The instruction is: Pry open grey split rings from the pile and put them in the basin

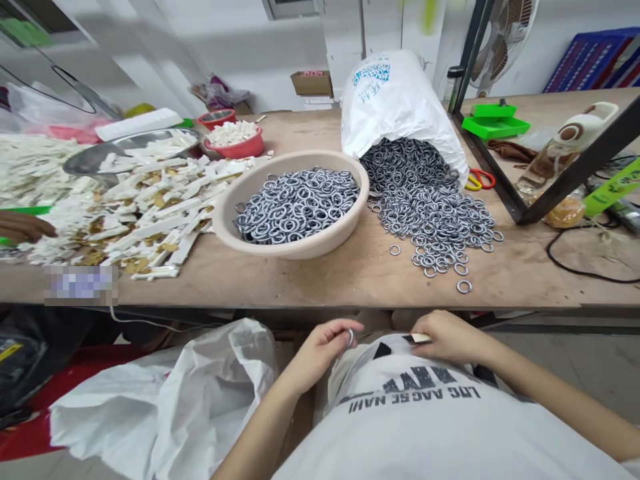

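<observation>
Just below the table edge, my left hand pinches a single grey ring between thumb and fingers. My right hand is closed on a small pale flat piece that sticks out from the fingers; its kind I cannot make out. Both hands are in front of the white printed shirt. Above them on the table stands a beige basin holding many grey rings. Beside it, a white sack lies tipped, with a heap of loose rings spread from its mouth.
White strips and scraps cover the table's left, with another person's hand at their edge. A red bowl holds white pieces. Scissors lie by the sack, near a black metal frame. A white bag hangs at lower left.
</observation>
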`<state>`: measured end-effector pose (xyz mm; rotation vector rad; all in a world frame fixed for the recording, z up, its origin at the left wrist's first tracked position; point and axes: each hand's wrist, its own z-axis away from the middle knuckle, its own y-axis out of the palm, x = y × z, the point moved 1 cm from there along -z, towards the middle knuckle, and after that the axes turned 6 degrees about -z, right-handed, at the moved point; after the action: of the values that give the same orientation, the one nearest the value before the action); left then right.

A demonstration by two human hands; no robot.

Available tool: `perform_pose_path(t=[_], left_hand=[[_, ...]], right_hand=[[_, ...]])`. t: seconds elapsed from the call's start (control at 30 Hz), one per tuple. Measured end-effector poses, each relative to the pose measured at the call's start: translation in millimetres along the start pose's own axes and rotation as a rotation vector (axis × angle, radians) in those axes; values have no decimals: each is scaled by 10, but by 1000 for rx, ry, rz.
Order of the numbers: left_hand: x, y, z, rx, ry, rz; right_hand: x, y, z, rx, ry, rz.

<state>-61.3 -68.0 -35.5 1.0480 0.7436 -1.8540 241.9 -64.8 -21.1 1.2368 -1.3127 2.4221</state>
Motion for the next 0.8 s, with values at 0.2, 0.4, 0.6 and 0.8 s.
perform_pose_path(t=[0.2, 0.4, 0.6, 0.8], left_hand=[[241, 144, 148, 206, -80, -211], [-28, 357, 162, 167, 59, -683], [6, 368, 164, -85, 139, -719], [-153, -28, 158, -519, 254, -692]], right_hand=[[-78, 134, 24, -265, -40, 40], [124, -495, -23, -990, -224, 53], [162, -504, -95, -884, -283, 58], [-149, -536, -214, -914, -174, 75]])
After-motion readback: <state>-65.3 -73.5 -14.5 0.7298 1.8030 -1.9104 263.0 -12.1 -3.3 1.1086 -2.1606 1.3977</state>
